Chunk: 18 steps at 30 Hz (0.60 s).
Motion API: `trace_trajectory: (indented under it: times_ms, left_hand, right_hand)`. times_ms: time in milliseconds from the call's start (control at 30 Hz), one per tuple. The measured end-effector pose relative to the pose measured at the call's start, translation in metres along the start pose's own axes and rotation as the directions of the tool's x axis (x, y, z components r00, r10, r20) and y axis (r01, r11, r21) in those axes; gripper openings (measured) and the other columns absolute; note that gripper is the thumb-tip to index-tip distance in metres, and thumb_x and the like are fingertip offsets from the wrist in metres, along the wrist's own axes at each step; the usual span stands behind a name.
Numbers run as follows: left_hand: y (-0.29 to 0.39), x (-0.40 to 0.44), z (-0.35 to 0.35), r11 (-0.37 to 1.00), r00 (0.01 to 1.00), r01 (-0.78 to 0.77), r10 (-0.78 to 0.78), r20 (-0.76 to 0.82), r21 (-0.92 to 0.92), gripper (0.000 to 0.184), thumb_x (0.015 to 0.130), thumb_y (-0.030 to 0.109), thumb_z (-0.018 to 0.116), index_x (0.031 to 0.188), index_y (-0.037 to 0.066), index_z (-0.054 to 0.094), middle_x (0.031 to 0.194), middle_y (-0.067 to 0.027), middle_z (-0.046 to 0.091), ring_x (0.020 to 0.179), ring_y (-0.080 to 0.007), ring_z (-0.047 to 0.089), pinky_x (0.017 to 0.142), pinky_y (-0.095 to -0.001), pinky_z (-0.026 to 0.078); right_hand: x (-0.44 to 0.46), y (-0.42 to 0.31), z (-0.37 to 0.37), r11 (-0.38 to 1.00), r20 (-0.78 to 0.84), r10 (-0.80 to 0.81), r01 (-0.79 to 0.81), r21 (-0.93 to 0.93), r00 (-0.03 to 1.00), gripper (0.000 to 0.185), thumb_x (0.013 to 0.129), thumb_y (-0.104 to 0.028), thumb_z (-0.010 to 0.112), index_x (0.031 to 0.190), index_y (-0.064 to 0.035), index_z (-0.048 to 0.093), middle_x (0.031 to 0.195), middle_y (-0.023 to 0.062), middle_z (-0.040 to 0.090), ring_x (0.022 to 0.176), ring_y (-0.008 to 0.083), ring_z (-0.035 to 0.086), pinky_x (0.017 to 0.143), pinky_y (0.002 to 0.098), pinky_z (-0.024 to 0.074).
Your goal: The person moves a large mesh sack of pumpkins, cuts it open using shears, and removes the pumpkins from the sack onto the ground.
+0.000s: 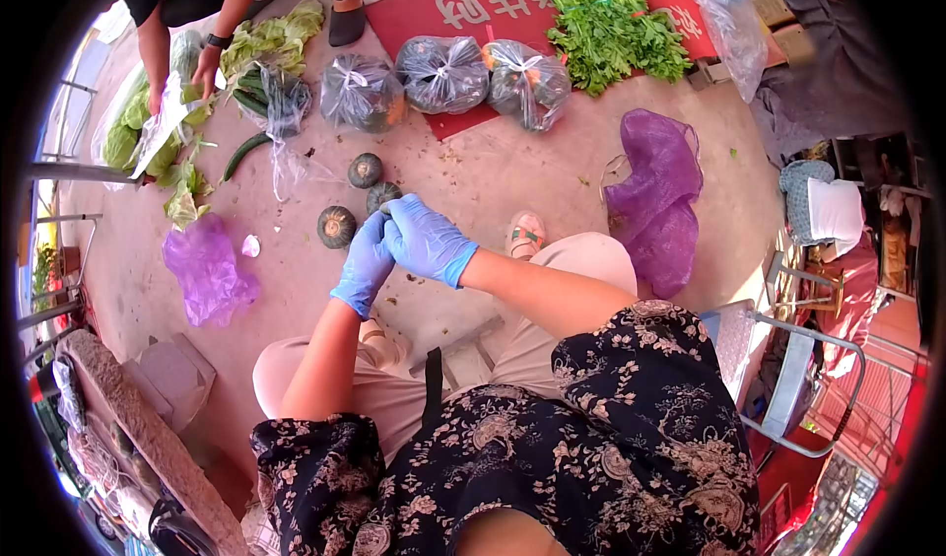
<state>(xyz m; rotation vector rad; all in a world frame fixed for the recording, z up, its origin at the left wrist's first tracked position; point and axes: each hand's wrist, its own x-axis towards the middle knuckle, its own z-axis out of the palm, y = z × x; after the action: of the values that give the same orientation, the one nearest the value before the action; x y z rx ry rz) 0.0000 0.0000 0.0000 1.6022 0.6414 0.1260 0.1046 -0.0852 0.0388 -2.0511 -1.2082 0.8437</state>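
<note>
Dark floral cloth of my top (512, 457) fills the space closest to me, and beyond it my pale trousers (581, 260) spread to both sides. Past my knees, my gloved left hand (364, 266) and gloved right hand (428, 241) come together, fingers meeting; I can't tell whether anything is pinched between them. Right at the fingertips, on the concrete floor (532, 176), sits a small green pumpkin (380, 199), partly covered; contact with it is unclear to me. I'd judge it best to cup such a squat thing low on both sides, because gripped only at the top it could roll. Just left, a ribbed pumpkin (336, 227) shows one end facing up, so its stem-to-base axis looks near upright; round from above, it shows no clear long axis. The covered one's direction I can't make out. Slightly farther lies a third pumpkin (365, 170), and beyond it tied clear bags (443, 75) stand in a row.
</note>
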Motion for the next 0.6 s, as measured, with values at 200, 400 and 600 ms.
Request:
trace_trajectory:
  times_ms: [200,400,600]
  left_hand:
    - [0.06,0.043,0.024,0.892,0.998,0.042,-0.055,-0.016,-0.45,0.023,0.086,0.012,0.048,0.107,0.003,0.048,0.094,-0.003,0.054,0.086,-0.0104,0.051,0.076,-0.0238,0.042]
    - [0.088,0.083,0.06,0.879,0.991,0.009,0.057,0.124,-0.478,0.028,0.087,0.02,0.05,0.109,0.002,0.051,0.104,-0.0057,0.055,0.095,-0.0122,0.052,0.083,-0.0256,0.041]
    - [0.085,0.125,0.173,0.589,0.842,0.372,0.11,0.528,-0.717,0.048,0.089,0.037,0.041,0.122,0.003,0.044,0.124,-0.0107,0.047,0.11,-0.0197,0.047,0.093,-0.0326,0.036]
  right_hand:
    - [0.021,0.006,-0.046,0.99,-0.329,-0.141,0.131,-0.05,0.934,0.024,0.081,-0.019,0.047,0.094,0.0,0.051,0.09,0.0197,0.051,0.083,0.0349,0.053,0.073,0.0432,0.044]
    - [0.012,0.053,-0.152,0.958,-0.53,-0.265,0.158,-0.239,0.806,0.03,0.079,-0.027,0.055,0.092,0.0004,0.056,0.086,0.0191,0.056,0.081,0.0334,0.055,0.071,0.0394,0.0444]
    - [-0.052,0.182,-0.258,0.847,-0.68,0.438,-0.017,0.531,0.588,0.036,0.081,-0.03,0.056,0.099,0.0007,0.057,0.086,0.0117,0.059,0.078,0.0207,0.058,0.067,0.0327,0.0464]
